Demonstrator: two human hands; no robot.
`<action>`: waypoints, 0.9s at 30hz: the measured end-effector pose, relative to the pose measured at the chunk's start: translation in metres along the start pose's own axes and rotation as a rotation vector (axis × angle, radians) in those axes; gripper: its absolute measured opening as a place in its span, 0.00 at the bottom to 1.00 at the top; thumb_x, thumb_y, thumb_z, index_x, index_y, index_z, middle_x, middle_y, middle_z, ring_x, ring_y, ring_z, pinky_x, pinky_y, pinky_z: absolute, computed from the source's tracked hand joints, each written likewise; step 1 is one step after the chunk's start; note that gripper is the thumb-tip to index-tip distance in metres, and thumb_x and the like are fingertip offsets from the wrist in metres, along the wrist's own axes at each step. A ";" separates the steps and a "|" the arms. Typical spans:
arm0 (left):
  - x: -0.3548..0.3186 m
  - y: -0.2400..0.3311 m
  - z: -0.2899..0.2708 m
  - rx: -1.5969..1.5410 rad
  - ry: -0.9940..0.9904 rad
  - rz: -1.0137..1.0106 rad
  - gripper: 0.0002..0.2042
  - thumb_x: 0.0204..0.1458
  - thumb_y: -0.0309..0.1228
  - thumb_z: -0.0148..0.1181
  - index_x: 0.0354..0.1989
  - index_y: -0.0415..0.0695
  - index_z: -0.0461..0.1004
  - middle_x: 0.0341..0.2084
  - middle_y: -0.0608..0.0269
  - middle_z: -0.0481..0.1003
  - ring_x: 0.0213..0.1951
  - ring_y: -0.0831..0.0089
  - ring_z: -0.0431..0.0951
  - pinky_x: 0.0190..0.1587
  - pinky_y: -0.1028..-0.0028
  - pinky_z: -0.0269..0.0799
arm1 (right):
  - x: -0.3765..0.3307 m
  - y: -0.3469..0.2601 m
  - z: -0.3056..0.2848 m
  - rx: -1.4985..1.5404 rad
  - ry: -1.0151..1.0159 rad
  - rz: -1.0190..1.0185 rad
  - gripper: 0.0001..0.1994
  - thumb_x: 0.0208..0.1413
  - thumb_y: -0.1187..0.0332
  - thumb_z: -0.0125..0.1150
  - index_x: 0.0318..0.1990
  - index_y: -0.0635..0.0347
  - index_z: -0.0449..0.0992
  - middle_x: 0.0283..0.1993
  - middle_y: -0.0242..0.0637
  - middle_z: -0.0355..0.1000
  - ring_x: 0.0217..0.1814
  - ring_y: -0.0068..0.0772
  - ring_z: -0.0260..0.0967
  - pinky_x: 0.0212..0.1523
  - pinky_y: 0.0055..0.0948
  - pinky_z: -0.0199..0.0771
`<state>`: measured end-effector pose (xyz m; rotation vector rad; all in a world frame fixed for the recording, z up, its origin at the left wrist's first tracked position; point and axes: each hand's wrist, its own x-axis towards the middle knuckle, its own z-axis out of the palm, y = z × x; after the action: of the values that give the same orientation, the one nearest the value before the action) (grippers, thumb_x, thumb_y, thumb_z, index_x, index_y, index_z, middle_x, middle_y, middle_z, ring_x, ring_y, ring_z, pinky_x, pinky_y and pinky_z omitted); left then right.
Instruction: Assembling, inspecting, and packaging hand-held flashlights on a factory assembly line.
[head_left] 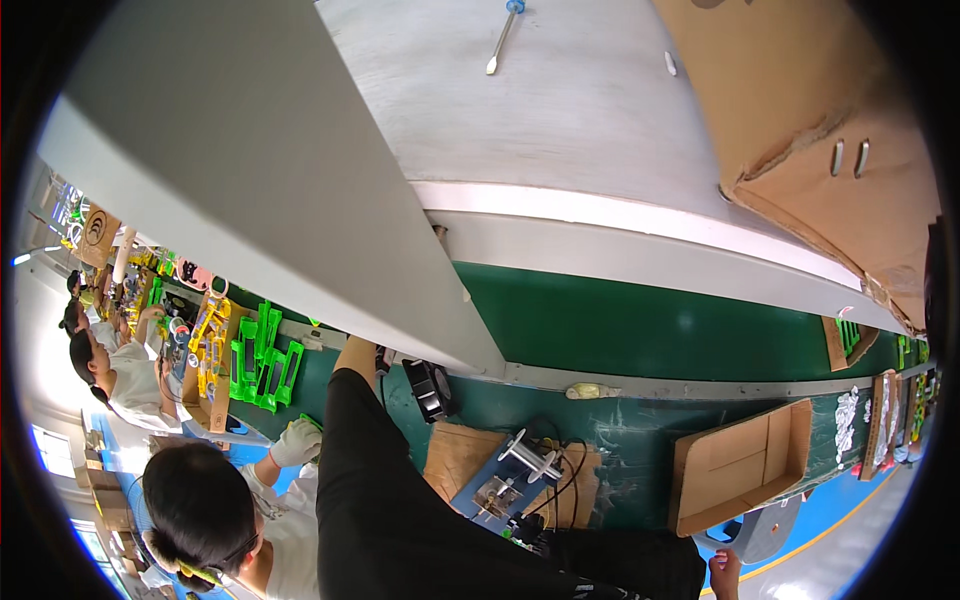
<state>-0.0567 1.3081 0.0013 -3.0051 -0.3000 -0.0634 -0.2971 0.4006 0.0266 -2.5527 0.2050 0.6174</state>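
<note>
My left arm, in a black sleeve, rises from the lower edge to the underside of a grey shelf panel point(300, 200). Only the wrist of my left hand point(356, 352) shows; the fingers are hidden behind the panel's edge. Just right of it a small black fan point(430, 390) sits on the green bench point(640, 440). My right hand point(725, 572) hangs low at the bottom edge, beside a grey stool point(765, 530). It is small and partly cut off, and nothing shows in it.
A blue fixture with a white spool point(520, 470) and black cables lies on brown cardboard. An open cardboard tray point(740, 465) sits to the right. A screwdriver point(503, 35) and a large carton point(830, 130) rest on the shelf. A white-gloved co-worker point(296, 442) handles green frames point(265, 362).
</note>
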 end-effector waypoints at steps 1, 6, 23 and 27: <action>-0.003 -0.002 -0.001 0.003 0.008 0.001 0.38 0.26 0.39 0.77 0.52 0.46 0.69 0.46 0.51 0.73 0.49 0.53 0.73 0.49 0.63 0.71 | -0.001 0.007 0.002 0.000 0.003 0.002 0.12 0.54 0.73 0.50 0.46 0.63 0.72 0.28 0.33 0.70 0.28 0.24 0.65 0.28 0.22 0.66; -0.020 -0.013 -0.024 0.039 0.047 -0.001 0.39 0.25 0.39 0.77 0.52 0.46 0.69 0.46 0.51 0.74 0.49 0.53 0.73 0.49 0.63 0.71 | 0.005 0.026 0.016 0.134 0.119 0.113 0.11 0.44 0.73 0.57 0.35 0.70 0.72 0.32 0.45 0.73 0.35 0.33 0.72 0.35 0.29 0.72; -0.168 0.086 -0.232 -0.212 -0.099 -0.718 0.30 0.25 0.32 0.76 0.39 0.28 0.73 0.31 0.54 0.77 0.30 0.68 0.78 0.34 0.70 0.73 | 0.095 -0.053 -0.042 -0.029 0.101 -0.152 0.15 0.49 0.70 0.59 0.44 0.65 0.70 0.35 0.49 0.73 0.33 0.44 0.74 0.32 0.35 0.73; -0.252 0.151 -0.281 -0.619 -0.113 -0.870 0.25 0.29 0.28 0.74 0.40 0.32 0.73 0.31 0.57 0.77 0.31 0.71 0.78 0.34 0.71 0.73 | 0.101 -0.086 -0.063 0.080 0.118 -0.375 0.16 0.48 0.70 0.60 0.45 0.65 0.70 0.40 0.52 0.71 0.35 0.48 0.72 0.34 0.37 0.72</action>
<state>-0.2815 1.0774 0.2492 -3.1432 -1.8680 -0.0704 -0.1615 0.4398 0.0659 -2.4607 -0.2031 0.3088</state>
